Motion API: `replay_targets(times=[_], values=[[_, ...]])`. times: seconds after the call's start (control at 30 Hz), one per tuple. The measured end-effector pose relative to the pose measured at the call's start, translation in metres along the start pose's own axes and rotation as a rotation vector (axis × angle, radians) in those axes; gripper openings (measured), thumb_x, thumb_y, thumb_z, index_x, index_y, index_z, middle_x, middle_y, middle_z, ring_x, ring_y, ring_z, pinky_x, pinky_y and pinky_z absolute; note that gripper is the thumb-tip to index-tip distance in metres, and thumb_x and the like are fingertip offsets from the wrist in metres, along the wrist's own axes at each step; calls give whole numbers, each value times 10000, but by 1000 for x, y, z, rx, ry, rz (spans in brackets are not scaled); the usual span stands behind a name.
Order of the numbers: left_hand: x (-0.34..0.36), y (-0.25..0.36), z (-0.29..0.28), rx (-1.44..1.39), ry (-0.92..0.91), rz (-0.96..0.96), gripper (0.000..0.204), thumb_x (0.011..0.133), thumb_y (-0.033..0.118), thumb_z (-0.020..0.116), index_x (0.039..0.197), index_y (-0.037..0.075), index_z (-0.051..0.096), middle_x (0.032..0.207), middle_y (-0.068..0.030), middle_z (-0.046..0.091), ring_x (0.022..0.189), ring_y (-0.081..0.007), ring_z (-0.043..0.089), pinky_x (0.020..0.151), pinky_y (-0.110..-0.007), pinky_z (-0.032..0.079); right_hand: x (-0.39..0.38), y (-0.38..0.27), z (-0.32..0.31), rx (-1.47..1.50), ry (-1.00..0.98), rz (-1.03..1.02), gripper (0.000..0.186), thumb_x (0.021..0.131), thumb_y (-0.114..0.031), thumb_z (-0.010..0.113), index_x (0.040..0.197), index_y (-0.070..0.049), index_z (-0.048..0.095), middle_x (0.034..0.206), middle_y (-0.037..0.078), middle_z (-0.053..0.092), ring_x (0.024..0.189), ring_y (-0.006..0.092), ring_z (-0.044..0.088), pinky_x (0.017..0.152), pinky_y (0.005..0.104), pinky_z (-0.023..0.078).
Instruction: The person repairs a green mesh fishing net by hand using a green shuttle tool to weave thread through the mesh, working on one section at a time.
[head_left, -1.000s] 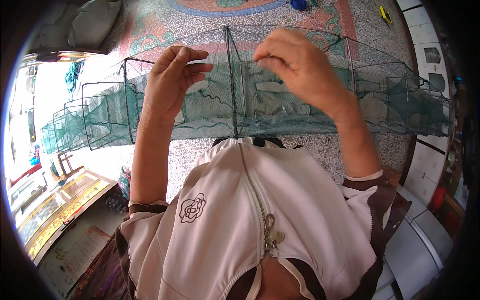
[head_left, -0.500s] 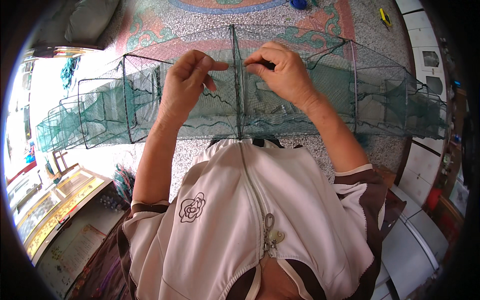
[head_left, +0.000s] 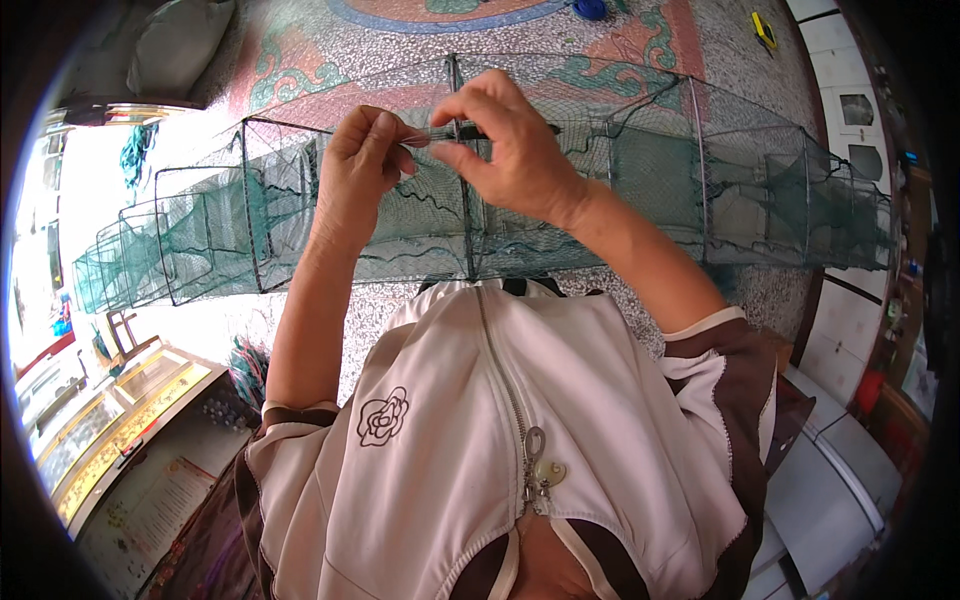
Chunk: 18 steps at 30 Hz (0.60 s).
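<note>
A long green mesh trap [head_left: 640, 170] with dark square frames stretches across in front of me, like a folding fish trap. My left hand [head_left: 357, 160] is closed in a pinch on a gathered bit of thin netting [head_left: 416, 138], left of the middle frame bar [head_left: 466, 220]. My right hand [head_left: 515, 150] is at that bar, thumb and forefinger parted around the stretched strands. A dark slim tool [head_left: 472, 131] lies in the right hand, and its tip shows past the knuckles; its exact kind is unclear.
The speckled floor [head_left: 400, 30] has a coloured pattern. A yellow-handled tool [head_left: 764, 31] and a blue round object [head_left: 590, 9] lie at the far side. A glass-topped cabinet [head_left: 150, 390] stands at left, white cabinets [head_left: 845, 120] at right, and a grey sack [head_left: 180, 45] far left.
My right hand has moved left across the middle bar to my left hand, its thumb and forefinger spreading. Strands now stretch between the hands. The left hand has shifted slightly.
</note>
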<state>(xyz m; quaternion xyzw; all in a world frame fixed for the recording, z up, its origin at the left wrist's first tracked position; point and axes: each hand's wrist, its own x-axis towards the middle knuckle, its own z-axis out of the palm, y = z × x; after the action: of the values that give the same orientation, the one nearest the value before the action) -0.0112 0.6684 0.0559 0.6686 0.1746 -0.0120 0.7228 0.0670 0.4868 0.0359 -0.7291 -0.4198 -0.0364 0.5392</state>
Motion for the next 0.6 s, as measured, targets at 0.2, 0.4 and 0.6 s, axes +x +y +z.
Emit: replay_targets(times=[0.2,0.4,0.6], values=[[-1,-6,-6,-36,3,22,198,1046,237,511,954,69,561,862,-26,660,653,-48,563,536,-191,383,2,-6,7,-173,-14,91,185,738,-132,817,857,-95,680,881,37,546,855,220,569,759,338,494],[-1,-12,-8,-143,-120,184,198,1009,222,560,1074,37,585,975,-42,637,857,-98,602,716,-231,476,22,-38,14,-99,70,-110,80,754,-160,760,778,-148,685,811,18,577,856,241,574,806,392,482],[-1,-17,4,446,8,469,240,985,185,554,1157,25,602,1058,-52,628,976,-132,600,833,-288,496,41,-82,4,580,-30,29,119,927,-183,678,895,-101,598,852,56,638,848,218,654,745,343,525]])
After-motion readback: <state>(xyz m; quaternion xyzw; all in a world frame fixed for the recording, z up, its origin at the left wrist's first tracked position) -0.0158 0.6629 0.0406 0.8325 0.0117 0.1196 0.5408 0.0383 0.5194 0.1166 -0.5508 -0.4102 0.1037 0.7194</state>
